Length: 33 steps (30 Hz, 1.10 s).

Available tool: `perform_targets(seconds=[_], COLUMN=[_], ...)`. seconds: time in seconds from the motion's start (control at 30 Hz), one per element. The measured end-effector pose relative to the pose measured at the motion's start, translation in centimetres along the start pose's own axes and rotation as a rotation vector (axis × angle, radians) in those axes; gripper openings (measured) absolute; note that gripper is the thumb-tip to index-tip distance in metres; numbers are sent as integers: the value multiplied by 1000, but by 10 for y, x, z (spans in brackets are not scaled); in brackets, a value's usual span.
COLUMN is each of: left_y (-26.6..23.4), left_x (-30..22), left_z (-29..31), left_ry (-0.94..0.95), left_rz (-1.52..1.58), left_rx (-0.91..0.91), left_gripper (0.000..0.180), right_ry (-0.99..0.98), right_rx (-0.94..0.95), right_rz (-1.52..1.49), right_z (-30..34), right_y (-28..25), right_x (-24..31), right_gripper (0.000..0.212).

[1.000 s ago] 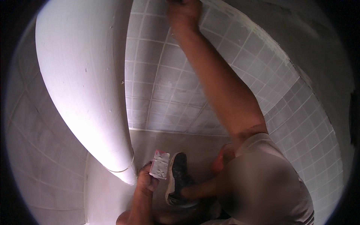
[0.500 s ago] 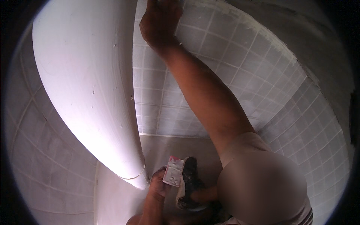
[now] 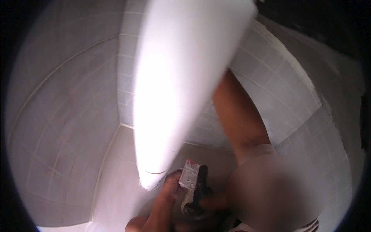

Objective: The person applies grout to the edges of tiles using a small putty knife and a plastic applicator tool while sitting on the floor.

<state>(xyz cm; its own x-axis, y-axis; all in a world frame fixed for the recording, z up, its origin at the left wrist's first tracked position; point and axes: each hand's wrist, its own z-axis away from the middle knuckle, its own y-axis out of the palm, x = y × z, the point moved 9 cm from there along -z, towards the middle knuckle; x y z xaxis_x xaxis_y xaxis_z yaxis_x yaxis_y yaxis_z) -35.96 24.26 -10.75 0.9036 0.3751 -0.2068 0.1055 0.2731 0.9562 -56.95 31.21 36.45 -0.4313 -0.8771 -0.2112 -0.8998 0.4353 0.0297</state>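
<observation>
My left hand (image 3: 174, 182) is low in the middle, its fingers closed round the edge of a small flat rectangular piece (image 3: 189, 174). That piece has a pinkish-red edge and a pale face smeared with white paste; its exact kind cannot be made out. It is held just above a dark shoe with a pale sole (image 3: 201, 189). My right forearm (image 3: 242, 112) reaches up and away toward the tiled wall (image 3: 266, 77). A thick white pipe (image 3: 174, 85) crosses in front of it and hides my right hand.
The pipe runs from the top of the view down to the floor (image 3: 116, 166), close beside my left hand. Grey tiled walls with pale joint lines stand on the left (image 3: 73, 116) and right (image 3: 328, 139). A rough pale edge (image 3: 297, 62) tops the tiles at the upper right.
The view has swung left, so the pipe now appears farther right and covers my right hand, which showed against the tiles before. My left hand still holds the flat piece.
</observation>
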Motion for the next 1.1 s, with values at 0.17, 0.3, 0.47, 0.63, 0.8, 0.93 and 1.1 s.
perform_targets(seconds=[0.17, 0.3, 0.47, 0.63, 0.8, 0.93, 1.1], left_y=[7, 8, -2, -16, -10, -17, -18], left_x=[-2, -17, -14, -3, 1, 3, 9], left_z=[4, 18, 18, 5, 6, 2, 5], left_ry=[63, 164, 190, 168, 98, 126, 59], left_rz=[-105, -182, -73, 127, 104, 119, 101], left_rx=[-64, -127, -101, -54, 1, -46, -121], left_gripper=[34, 35, 42, 48, 47, 47, 51], right_ry=[63, 210, 118, 43, 93, 305, 544], right_rx=[59, 168, 470, 650, 440, 402, 403], right_rz=[55, 128, 260, 166, -131, -100, -335], right_z=[-22, -45, -54, -35, -32, -44, -66], right_y=[1, 9, 22, 24, 9, 18, 73], right_x=[5, 11, 31, 27, -14, -29, -46], right_gripper=[52, 60, 72, 66, 62, 61, 60])
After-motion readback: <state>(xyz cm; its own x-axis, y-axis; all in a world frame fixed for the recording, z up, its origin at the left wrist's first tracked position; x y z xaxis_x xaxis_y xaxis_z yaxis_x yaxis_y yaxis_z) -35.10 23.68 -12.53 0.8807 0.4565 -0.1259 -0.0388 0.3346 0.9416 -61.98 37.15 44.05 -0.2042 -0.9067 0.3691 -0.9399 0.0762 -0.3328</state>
